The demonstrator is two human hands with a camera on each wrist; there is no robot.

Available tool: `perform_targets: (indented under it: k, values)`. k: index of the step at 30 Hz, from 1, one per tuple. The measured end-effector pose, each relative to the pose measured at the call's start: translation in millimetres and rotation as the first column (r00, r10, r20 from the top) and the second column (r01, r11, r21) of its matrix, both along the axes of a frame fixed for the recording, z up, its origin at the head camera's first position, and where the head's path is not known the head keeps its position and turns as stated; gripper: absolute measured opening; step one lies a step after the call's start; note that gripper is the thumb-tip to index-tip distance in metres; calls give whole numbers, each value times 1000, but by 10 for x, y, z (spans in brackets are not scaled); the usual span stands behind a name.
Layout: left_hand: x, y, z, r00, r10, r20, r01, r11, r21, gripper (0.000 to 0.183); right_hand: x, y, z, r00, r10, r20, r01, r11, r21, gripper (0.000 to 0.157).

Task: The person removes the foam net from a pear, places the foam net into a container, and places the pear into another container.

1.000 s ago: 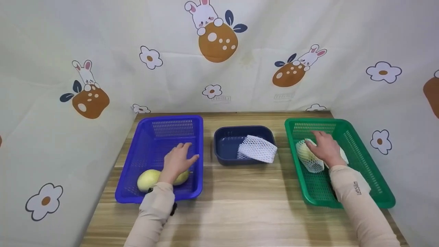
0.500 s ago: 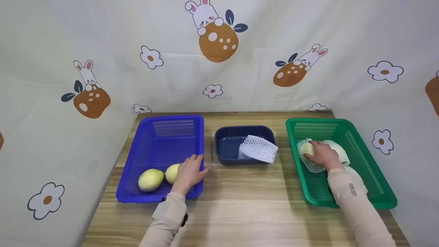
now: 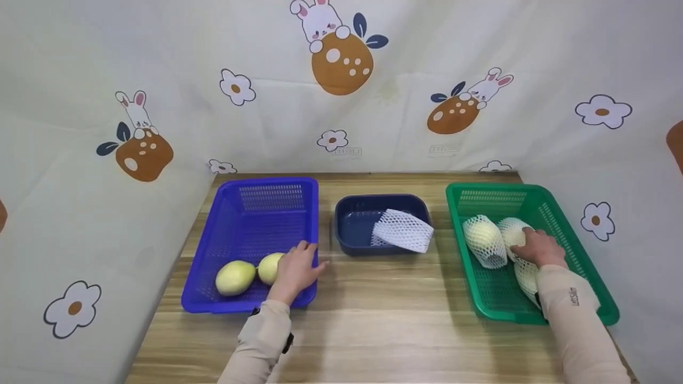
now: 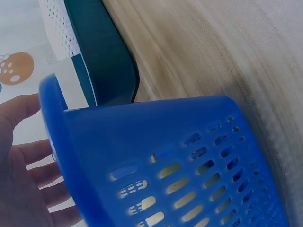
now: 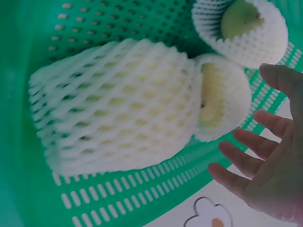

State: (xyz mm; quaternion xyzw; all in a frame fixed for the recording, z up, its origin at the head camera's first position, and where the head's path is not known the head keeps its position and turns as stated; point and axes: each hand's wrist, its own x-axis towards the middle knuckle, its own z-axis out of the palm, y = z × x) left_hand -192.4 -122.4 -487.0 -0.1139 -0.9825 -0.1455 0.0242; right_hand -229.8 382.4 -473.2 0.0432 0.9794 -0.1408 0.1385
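In the head view my left hand is at the right rim of the blue basket, its fingers extended and holding nothing. Two bare pale-yellow pears lie in that basket: one pear fully visible, the other pear partly behind the hand. My right hand is inside the green basket, over pears in white foam nets. One wrapped pear lies at the left, a second wrapped pear beside it, a third nearer me. The right wrist view shows its fingers spread apart, gripping nothing.
Between the baskets stands a dark blue tub. An unfilled white foam net lies across its right side, overhanging the rim. All stand on a wooden table, enclosed by a printed curtain at the back and sides.
My left hand has moved right and nearer me, from above the pears to the basket's rim. My right hand touched the left wrapped pear, then came away to the right.
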Motion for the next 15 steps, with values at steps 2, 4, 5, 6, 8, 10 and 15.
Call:
perform_targets:
  k: [2,4,5,6,8,10,15]
  values:
    - [0,3,-3,1000,1,2,-1,1000,0,51,25,59,-10,1000,-8,24,8,1000,-11,73]
    - [-2,3,-12,1000,6,6,-6,1000,-2,51,41,94,-24,1000,-11,29,12,1000,-17,75]
    - [-3,3,-17,1000,10,9,-10,1000,-4,51,45,106,-32,1000,-12,27,13,1000,-20,75]
    - [-4,3,-21,1000,13,12,-13,1000,-3,51,50,114,-36,999,-18,27,18,1000,-25,77]
    - [-9,6,-27,1000,15,20,-15,1000,-3,52,59,127,-42,999,-27,29,28,999,-34,79]
    - [-13,10,-29,1000,15,24,-15,1000,7,52,74,139,-42,998,-45,52,47,998,-44,81]
    - [-20,11,-21,1000,16,27,-16,1000,7,52,145,161,-24,986,-80,145,91,993,-73,77]
